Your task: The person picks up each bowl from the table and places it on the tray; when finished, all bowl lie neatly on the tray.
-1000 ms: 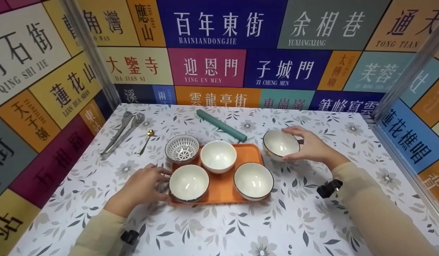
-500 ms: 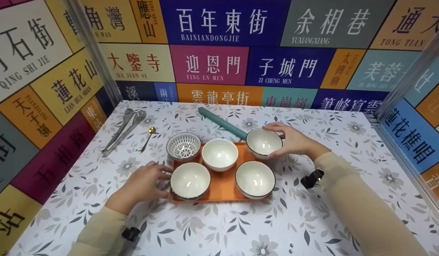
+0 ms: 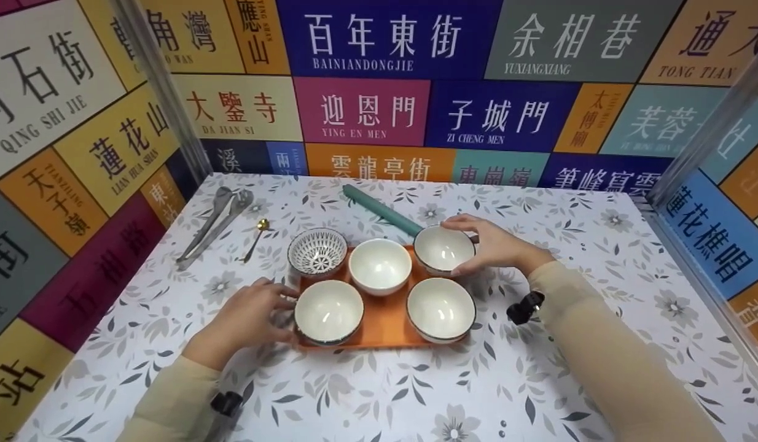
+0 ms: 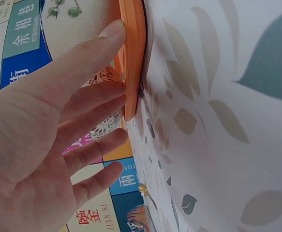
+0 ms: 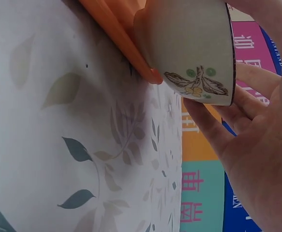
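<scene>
In the head view, an orange tray (image 3: 385, 322) carries several small bowls. My right hand (image 3: 499, 248) holds a cream bowl with a dark rim (image 3: 445, 248) at the tray's back right corner, thumb and fingers spread round its side. A leaf design decorates this bowl's outer wall (image 5: 194, 53) in the right wrist view. Beside the tray's left end is my left hand (image 3: 250, 316); its thumb and nearest fingers touch the orange edge (image 4: 135, 53) in the left wrist view, fingers fairly straight. A front left bowl (image 3: 328, 310) stands close to that hand.
Also on the tray are a black-patterned bowl (image 3: 317, 255), a white bowl (image 3: 380, 267) and a front right bowl (image 3: 441, 310). Behind lies a green stick (image 3: 382, 210). Grey tongs (image 3: 216, 227) and a gold spoon (image 3: 255, 239) lie left. Printed panels (image 3: 360, 110) wall the table's back.
My right hand has brought its bowl leftward from beside the tray to the tray's back right corner. The left hand has stayed at the tray's left edge.
</scene>
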{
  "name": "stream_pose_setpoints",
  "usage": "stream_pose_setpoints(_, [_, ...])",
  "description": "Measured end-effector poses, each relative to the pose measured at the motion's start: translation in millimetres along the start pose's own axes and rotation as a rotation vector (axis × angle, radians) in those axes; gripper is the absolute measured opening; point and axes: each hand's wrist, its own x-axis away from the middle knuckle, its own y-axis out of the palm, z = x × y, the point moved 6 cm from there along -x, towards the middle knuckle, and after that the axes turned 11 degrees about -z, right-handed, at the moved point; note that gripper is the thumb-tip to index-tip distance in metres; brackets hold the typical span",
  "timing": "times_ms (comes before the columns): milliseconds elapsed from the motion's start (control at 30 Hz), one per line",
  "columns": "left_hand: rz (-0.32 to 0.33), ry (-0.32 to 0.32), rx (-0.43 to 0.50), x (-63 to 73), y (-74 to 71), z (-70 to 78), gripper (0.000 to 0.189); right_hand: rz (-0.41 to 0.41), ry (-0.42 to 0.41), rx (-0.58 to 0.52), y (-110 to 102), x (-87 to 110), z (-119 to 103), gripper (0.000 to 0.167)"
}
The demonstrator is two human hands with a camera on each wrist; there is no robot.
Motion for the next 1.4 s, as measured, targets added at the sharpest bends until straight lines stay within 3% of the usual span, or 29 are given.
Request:
stream_pose_setpoints(167, [0.022,0.025,-0.034,0.4,-0.1,1.1,0.054,0.001,-0.005,-0.001,3,-2.0,1,0.104])
stream_pose_setpoints(500, [0.018,0.013,-0.017,0.3,-0.1,3.1,0.056,-0.006,-0.006,0.058,4,-5.5,4,0.104])
stream_pose_setpoints(800, [-0.005,-0.016,0.018,-1.8,1.3,3.4,0.057,-0.006,-0.01,-0.024,7,-6.3,7,0.102])
stream_pose_setpoints(1100, [-0.012,0.0,0.007,-6.8,2.0,3.2,0.058,0.011,-0.006,-0.06,7,3.1,12,0.102])
stream_pose_setpoints(1267, [-0.027,0.016,0.022,-6.2,2.1,1.0,0.056,0.094,0.004,-0.091,3,17.7,14,0.093])
stream_pose_setpoints(1400, [-0.092,0.047,0.143,-6.2,0.5,-7.5,0.047,0.217,0.067,-0.024,-2,36.8,21,0.079])
